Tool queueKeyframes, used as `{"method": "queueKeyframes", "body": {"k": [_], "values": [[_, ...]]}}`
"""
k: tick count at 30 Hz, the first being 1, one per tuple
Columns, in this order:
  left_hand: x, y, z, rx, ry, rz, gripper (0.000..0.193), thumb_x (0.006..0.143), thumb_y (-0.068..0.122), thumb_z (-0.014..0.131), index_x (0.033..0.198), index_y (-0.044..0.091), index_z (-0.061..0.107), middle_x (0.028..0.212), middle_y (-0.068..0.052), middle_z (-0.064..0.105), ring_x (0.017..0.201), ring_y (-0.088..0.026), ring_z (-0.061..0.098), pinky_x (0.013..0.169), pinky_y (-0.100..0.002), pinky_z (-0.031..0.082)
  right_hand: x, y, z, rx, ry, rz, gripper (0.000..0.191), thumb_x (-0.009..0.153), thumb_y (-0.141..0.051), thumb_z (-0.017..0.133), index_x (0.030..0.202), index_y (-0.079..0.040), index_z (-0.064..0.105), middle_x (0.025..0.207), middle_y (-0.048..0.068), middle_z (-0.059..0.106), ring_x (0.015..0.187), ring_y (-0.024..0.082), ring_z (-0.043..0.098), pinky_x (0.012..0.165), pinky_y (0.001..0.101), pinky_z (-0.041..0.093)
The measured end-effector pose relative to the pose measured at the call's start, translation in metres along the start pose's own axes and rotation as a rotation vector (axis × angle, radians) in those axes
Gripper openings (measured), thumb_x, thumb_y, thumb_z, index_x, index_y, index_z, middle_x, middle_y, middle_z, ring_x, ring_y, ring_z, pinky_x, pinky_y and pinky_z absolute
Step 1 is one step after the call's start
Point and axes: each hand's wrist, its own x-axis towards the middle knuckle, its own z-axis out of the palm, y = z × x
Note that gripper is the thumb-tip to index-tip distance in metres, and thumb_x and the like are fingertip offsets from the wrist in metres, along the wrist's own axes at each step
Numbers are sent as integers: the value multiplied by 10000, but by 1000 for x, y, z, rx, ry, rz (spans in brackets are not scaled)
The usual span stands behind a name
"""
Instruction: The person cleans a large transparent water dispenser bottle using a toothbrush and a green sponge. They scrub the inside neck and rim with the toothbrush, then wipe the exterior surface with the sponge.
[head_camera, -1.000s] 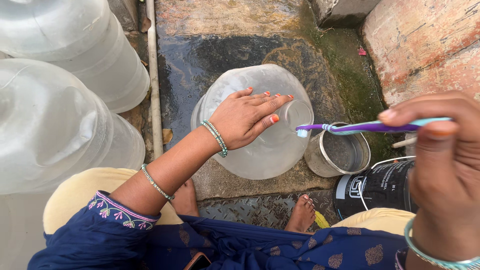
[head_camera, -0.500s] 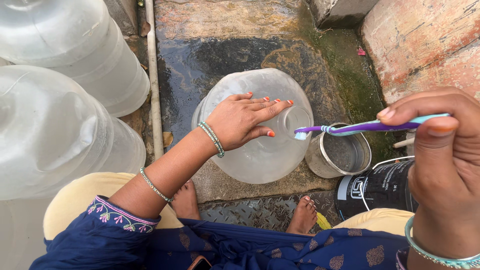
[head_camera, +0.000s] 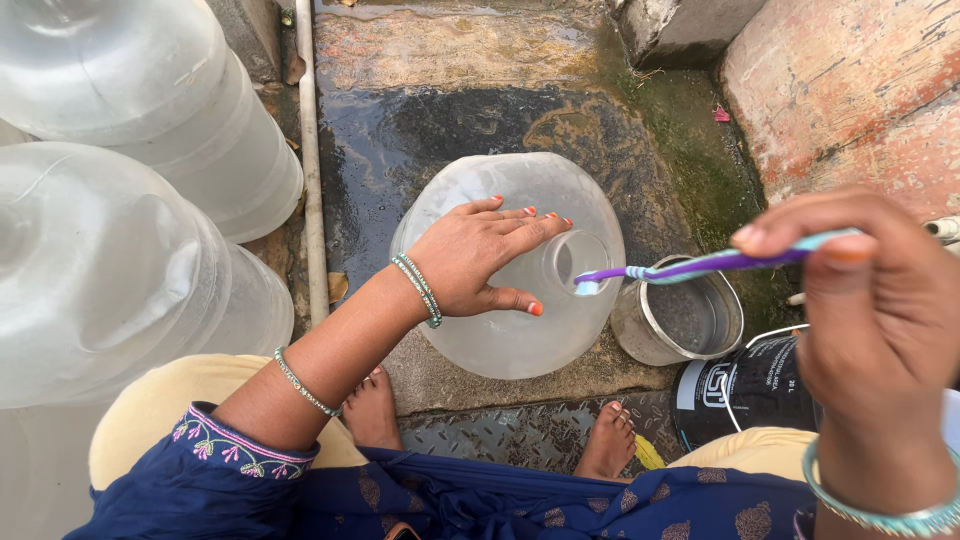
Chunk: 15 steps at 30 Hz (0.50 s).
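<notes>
Steadying the clear water jar (head_camera: 510, 330), her left hand (head_camera: 478, 262) lies flat and open on its shoulder, beside the mouth. Her right hand (head_camera: 880, 320), off to the jar's right, pinches a purple toothbrush (head_camera: 700, 266), handle running sideways, bristles at the mouth. A steel pot (head_camera: 690, 320) touching the jar's right side looks wet inside.

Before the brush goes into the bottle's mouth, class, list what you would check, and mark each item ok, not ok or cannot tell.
1. Left hand steadies the clear water bottle, palm flat on its shoulder: ok.
2. Right hand has its fingers closed on the toothbrush handle: ok.
3. Brush head lines up with the bottle mouth: ok, it sits at the rim.
4. Mouth uncapped: ok.
5. Steel pot is clear of the bottle: cannot tell, they look very close.
6. Footing on the wet ground: cannot tell.
</notes>
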Motion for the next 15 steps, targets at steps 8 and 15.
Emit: {"method": "queueKeyframes", "body": {"k": [8,15], "values": [[-3,6,5,-23,96,-148,828,806,526,770,1449,119,444,1381,-116,615,1382,-299,517,1207,-548,291,6,37,45,-135,-127,10,312,1128,-237,503,1028,5,672,982,87,701,910,160,684,836,302,528],[-5,2,2,-65,134,-71,819,872,630,679,1473,110,483,1396,-138,625,1371,-311,538,1190,-557,303,9,58,60,-2,-198,235,310,1095,-239,460,1060,4,650,956,77,742,819,125,736,741,284,602]]}}
